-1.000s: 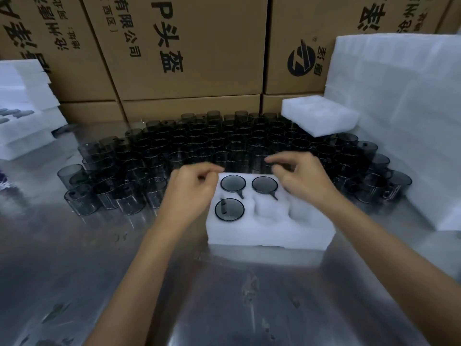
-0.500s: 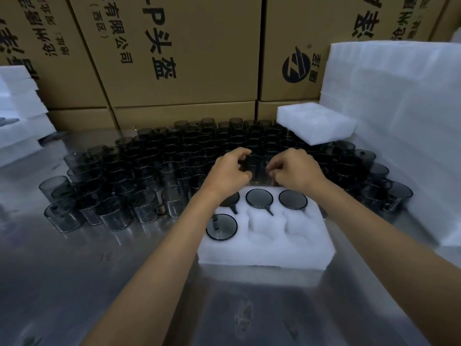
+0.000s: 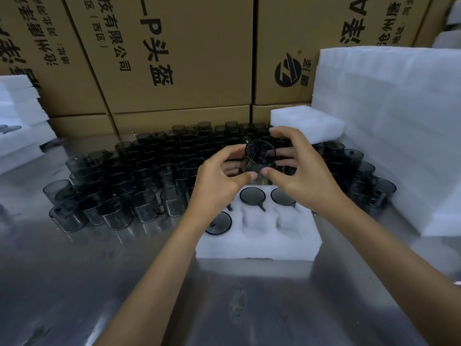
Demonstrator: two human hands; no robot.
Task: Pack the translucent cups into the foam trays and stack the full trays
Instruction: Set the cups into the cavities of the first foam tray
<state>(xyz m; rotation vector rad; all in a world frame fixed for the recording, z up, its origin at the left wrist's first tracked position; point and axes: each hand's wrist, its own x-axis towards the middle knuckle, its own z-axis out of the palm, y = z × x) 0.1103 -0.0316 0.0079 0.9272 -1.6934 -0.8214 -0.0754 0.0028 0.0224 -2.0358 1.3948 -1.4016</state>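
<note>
A white foam tray [image 3: 257,243] lies on the steel table before me, with smoky translucent cups seated in its back row and front left pocket [image 3: 219,223]; its front middle and right pockets hold nothing. Just above the tray's back edge, my left hand [image 3: 219,181] and my right hand [image 3: 299,171] together grip one smoky cup [image 3: 260,154], its round end tilted toward me. Behind the hands stands a big cluster of loose cups [image 3: 139,176].
Empty foam trays are piled at the right [image 3: 389,136], with one tray [image 3: 306,123] lying on the cups at the back. More foam trays [image 3: 17,121] sit stacked at the left edge. Cardboard boxes [image 3: 169,58] wall the back. Bare steel table [image 3: 124,283] lies near me.
Both hands reached back from the tray into the cup cluster and lifted one cup, now held tilted above the tray's back edge. The view has moved closer.
</note>
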